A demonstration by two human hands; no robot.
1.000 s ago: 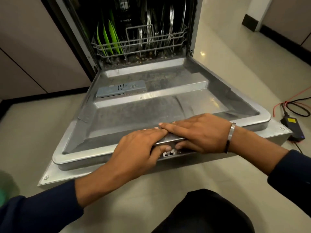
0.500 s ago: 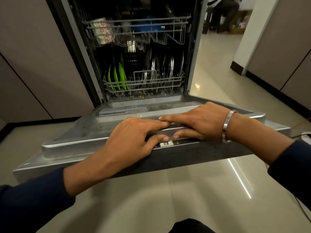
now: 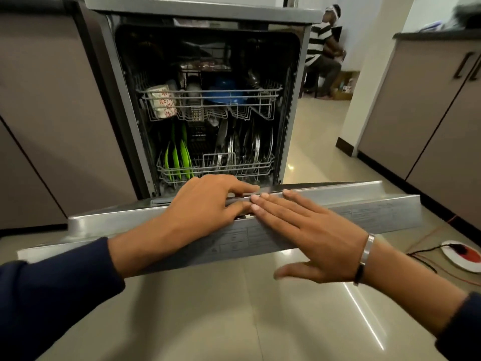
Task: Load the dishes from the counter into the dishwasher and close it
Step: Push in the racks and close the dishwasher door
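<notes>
Here, your left hand grips the top edge of the dishwasher door: fingers curled over the lip, thumb tucked under it, pinching the metal near the latch slot. Your right hand lies flat against the door's outer face just right of the left, fingers straight and close together, fingertips touching the upper edge, thumb splayed out below and off the door. A metal bangle sits on your right wrist; dark blue sleeves cover both forearms.

The door is partly raised, its edge toward you, tilted well short of upright. Behind it the dishwasher cavity stands open. Lower rack: green plates on edge at the left, steel plates on edge at the right. Upper rack: a white cup with red flower print lying at the left, a blue bowl near the middle, some darker items behind it too dim to name.

Brown cabinet fronts flank the machine on the left; more cabinets with dark handles stand at the right under a dark counter. Glossy beige tile floor lies near you. On the floor at far right, a white and red disc with black and red cables running to it. Through the doorway beyond, a seated person in a striped shirt.
</notes>
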